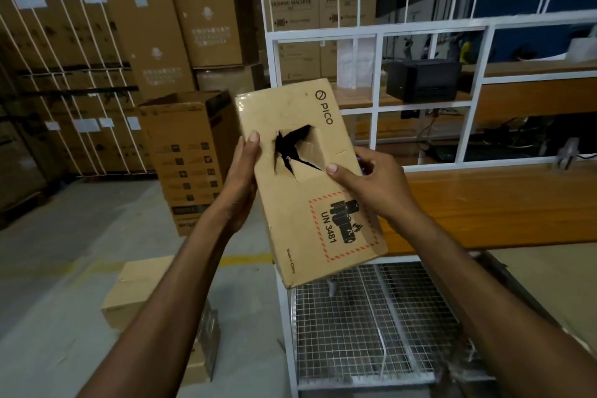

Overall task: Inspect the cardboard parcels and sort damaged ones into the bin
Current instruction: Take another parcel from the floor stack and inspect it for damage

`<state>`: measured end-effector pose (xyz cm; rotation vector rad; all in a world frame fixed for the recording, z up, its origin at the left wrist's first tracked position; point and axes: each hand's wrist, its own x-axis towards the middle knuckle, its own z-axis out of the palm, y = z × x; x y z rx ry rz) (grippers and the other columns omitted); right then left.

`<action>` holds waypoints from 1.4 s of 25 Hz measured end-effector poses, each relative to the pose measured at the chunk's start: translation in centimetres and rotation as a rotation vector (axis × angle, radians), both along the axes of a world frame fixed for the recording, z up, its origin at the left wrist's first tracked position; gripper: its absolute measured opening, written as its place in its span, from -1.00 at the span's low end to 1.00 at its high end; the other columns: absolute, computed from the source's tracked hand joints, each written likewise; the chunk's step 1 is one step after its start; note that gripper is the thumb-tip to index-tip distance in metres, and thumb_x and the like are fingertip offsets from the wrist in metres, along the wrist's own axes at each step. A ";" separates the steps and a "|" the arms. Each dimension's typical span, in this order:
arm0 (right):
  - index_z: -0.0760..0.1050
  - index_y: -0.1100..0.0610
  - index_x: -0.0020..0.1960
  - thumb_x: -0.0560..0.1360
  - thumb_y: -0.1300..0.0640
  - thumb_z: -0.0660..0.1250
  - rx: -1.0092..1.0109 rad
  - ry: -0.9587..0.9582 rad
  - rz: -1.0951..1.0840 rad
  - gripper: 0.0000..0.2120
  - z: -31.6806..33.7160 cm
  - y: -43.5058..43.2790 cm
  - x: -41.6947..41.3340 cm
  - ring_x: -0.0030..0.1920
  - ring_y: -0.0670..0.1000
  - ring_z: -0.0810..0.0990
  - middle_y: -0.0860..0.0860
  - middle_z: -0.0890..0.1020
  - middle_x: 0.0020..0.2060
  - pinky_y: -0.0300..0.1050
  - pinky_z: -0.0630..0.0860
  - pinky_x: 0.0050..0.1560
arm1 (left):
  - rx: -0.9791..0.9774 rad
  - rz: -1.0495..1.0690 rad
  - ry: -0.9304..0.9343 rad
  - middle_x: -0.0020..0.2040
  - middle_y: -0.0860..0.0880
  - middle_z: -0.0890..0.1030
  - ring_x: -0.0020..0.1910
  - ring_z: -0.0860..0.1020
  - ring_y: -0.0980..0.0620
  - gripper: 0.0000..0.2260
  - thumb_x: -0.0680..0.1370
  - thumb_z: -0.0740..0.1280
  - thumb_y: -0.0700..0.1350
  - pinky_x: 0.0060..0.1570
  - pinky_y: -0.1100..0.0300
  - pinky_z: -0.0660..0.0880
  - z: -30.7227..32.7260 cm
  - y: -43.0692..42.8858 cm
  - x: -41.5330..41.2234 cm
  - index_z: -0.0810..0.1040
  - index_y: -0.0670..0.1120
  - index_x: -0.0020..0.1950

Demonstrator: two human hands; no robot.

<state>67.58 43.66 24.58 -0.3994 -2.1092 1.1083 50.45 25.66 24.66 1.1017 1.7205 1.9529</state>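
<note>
Parcel (pixel 310 184) held up at chest height, torn hole (pixel 295 150) facing the camera. Left hand (pixel 240 184) and right hand (pixel 371 184) grip opposite edges. Judged damaged: keep both grips, carry level to the open carton (pixel 190 155) likely the bin.

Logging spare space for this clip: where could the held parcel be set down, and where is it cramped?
Free: the wire mesh shelf below the torn PICO parcel, and the wooden bench top right of the right hand. Grey floor left of the tall open carton is bare too. Crowded: stacked boxes under the left forearm.
</note>
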 end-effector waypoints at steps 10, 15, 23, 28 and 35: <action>0.21 -0.22 0.62 0.48 -0.29 0.46 0.222 0.198 0.059 -0.20 0.8 -4.0 -0.7 0.59 -0.05 0.19 -0.18 0.23 0.60 0.24 0.29 0.54 | 0.319 -0.182 -0.422 0.17 -0.11 0.74 0.11 0.73 -0.11 -0.26 0.35 0.57 0.32 0.04 -0.08 0.69 -3.7 -4.3 -3.4 0.62 -0.04 0.44; -0.40 -0.41 0.56 0.01 -0.27 0.75 0.027 -0.049 0.173 0.57 -0.5 -0.4 -0.4 0.66 -0.05 -0.01 -0.16 -0.10 0.68 0.29 0.19 0.59 | 0.215 -0.158 -0.219 0.14 -0.10 0.75 0.10 0.73 -0.08 -0.32 0.13 0.70 0.32 0.06 -0.02 0.70 -4.1 -7.0 -3.7 0.77 0.03 0.15; -0.29 -0.26 0.64 0.00 -0.19 0.76 0.084 0.183 -0.097 0.56 -1.4 -0.2 -0.7 0.62 0.01 0.12 -0.16 0.02 0.62 0.35 0.32 0.51 | 0.190 -0.052 0.003 0.49 0.02 0.56 0.48 0.51 -0.01 -0.54 0.65 0.25 -0.23 0.45 -0.04 0.47 -1.1 -7.2 -4.6 0.55 0.17 0.47; 0.04 0.00 0.63 0.13 -0.04 0.75 0.169 0.290 -0.189 0.29 2.8 0.5 -2.1 0.46 -0.14 0.24 -0.03 0.22 0.52 -0.33 0.26 0.43 | 0.234 0.172 0.053 0.51 0.07 0.52 0.46 0.52 0.03 -0.48 0.72 0.30 -0.18 0.40 -0.13 0.52 2.7 -3.5 -5.6 0.32 0.15 0.64; 0.04 0.19 0.54 0.34 0.01 0.68 0.239 0.428 -0.229 0.05 4.8 7.0 -6.4 0.35 -0.19 0.39 0.03 0.38 0.46 -0.49 0.32 0.29 | 0.176 0.166 0.099 0.29 -0.06 0.68 0.25 0.68 -0.04 -0.56 0.78 0.02 0.14 0.18 -0.04 0.66 9.4 4.1 -6.0 0.38 -0.02 0.56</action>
